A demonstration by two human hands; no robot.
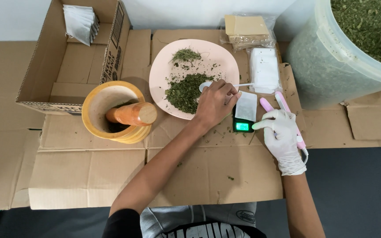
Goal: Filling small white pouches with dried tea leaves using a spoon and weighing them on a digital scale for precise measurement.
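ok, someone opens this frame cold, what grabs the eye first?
Probably the pale pink plate at top centre, with a heap of dried green leaf where the bare left hand dips a white spoon. Left of it stands a yellow mortar with an orange pestle leaning inside. At right, the gloved right hand rests beside a small scale with a lit green display, below a big tub of the same leaf.

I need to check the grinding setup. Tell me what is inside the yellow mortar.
A wooden pestle lies tilted inside the yellow mortar, its flat end jutting over the rim. Something dark shows beneath it; the pestle and wall hide the bottom.
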